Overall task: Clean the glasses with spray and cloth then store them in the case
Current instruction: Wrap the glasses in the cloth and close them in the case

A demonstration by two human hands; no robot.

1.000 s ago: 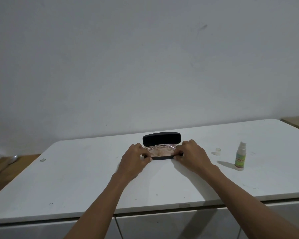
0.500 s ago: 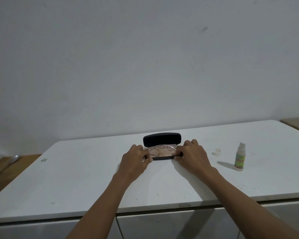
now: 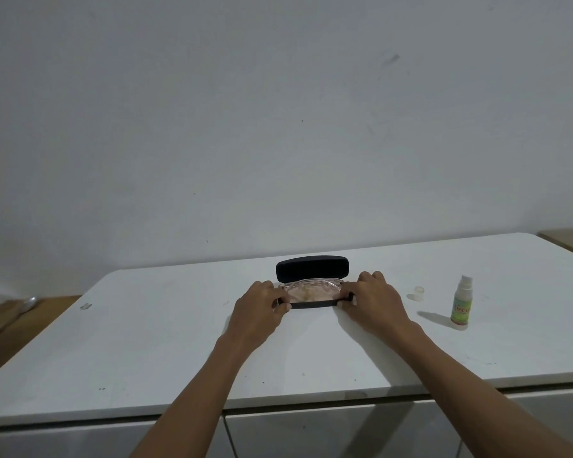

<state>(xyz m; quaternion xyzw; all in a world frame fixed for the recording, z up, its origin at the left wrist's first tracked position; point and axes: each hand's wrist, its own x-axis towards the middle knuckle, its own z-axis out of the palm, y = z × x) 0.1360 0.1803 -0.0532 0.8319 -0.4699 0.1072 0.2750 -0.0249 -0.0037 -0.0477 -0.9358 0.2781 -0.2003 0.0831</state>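
the left hand (image 3: 257, 307) grips the left end of the black case (image 3: 312, 279), fingers curled round that end with the thumb at the front rim. the right hand (image 3: 374, 300) grips the right end the same way, fingers bent over the end and the thumb pressed to the front edge. both forearms reach in from the near edge of the table (image 3: 146, 342).

the case sits on the table, toward the far edge and roughly midway between the left and right edges. its lid stands open, upright at the back, and the shallow base lies flat between the two hands. inside the base lies a pinkish cloth (image 3: 306, 292), and over it the thin frame of the glasses (image 3: 311, 282) shows faintly; how they are folded is too small to tell.

to the right of the right hand, apart from it, a small clear cap (image 3: 418, 293) sits on the table. further right, near the right edge, a small spray bottle (image 3: 461, 303) with a green label stands upright, its nozzle bare.

near the left edge a tiny grey scrap (image 3: 85, 306) lies on the table. behind the table rises a plain white wall (image 3: 278, 127). below the near edge there are white cabinet fronts (image 3: 311, 431).
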